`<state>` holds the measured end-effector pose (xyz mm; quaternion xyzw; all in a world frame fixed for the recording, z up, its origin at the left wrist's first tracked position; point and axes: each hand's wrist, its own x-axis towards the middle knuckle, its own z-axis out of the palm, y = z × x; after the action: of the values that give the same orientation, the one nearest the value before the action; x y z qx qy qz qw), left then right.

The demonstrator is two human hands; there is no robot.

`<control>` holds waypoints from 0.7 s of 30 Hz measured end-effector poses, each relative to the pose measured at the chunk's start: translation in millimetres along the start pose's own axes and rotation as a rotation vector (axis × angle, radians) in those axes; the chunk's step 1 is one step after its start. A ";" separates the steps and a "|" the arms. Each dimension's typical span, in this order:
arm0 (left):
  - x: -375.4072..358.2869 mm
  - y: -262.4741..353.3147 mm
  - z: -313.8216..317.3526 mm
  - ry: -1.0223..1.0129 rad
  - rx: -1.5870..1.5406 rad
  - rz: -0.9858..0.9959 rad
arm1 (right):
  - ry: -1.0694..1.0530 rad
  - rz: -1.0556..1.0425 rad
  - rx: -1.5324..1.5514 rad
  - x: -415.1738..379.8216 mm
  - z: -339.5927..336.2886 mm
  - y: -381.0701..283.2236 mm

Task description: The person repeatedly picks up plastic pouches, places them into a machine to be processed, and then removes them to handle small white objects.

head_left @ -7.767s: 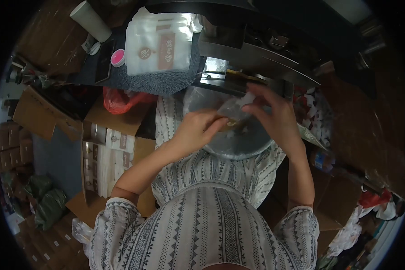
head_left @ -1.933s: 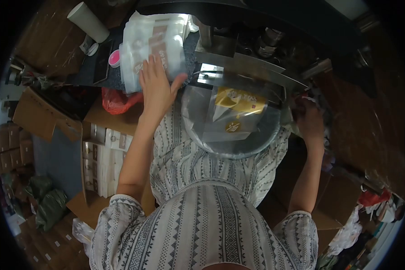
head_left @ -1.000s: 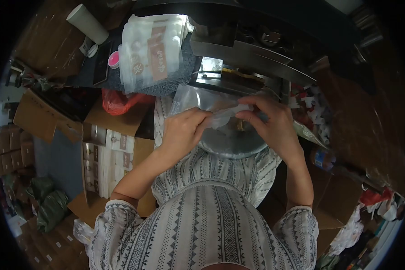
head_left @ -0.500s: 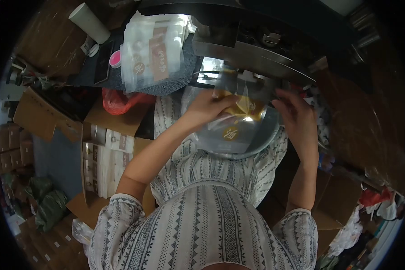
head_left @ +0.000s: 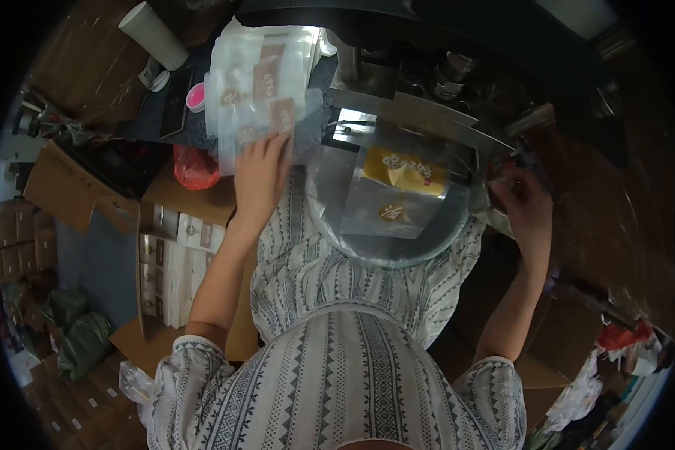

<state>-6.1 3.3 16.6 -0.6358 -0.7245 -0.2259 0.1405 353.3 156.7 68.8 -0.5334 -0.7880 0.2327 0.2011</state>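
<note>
Plastic bags (head_left: 266,82), upper left, lie under my left hand (head_left: 261,172), fingers extended; uneven drag could skew them. Right of centre, my right hand (head_left: 525,201) curls, grip unclear.

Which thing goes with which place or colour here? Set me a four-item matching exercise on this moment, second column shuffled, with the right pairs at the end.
Column one
1. left hand
2. right hand
3. bag with the yellow panel
4. small round pot

Column two
A. lying over the round container at the lap
B. out past the right side of that container
C. pink inside a pale rim
D. fingers on the stack of printed bags

Right pairs
1-D
2-B
3-A
4-C
</note>
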 end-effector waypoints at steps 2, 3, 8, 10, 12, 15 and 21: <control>-10.1 8.4 -14.8 -0.030 -0.105 -0.147 | -0.037 0.102 0.462 -5.6 0.7 -24.2; -12.1 12.4 -22.5 -0.049 -0.207 -0.285 | -0.035 0.102 0.461 -8.1 6.7 -44.0; -7.4 55.1 -52.2 0.062 -0.282 -0.226 | -0.002 -0.372 0.361 -8.8 43.1 -113.0; -6.9 60.4 -54.2 0.064 -0.345 -0.194 | 0.013 -0.495 0.326 -6.7 46.0 -115.1; -7.0 66.8 -52.4 -0.110 -0.555 -0.065 | 0.027 -0.611 0.286 -7.5 46.7 -113.7; -7.6 78.7 -34.7 -0.297 -0.706 -0.078 | -0.229 -0.355 0.394 -8.1 46.1 -105.5; 30.3 98.2 6.9 -0.586 -1.247 -0.633 | 0.010 -0.130 0.319 -11.1 30.5 -75.3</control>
<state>86.6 41.6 40.2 -0.3931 -0.6183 -0.4449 -0.5150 283.7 117.4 87.2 -0.4438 -0.7729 0.3385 0.3018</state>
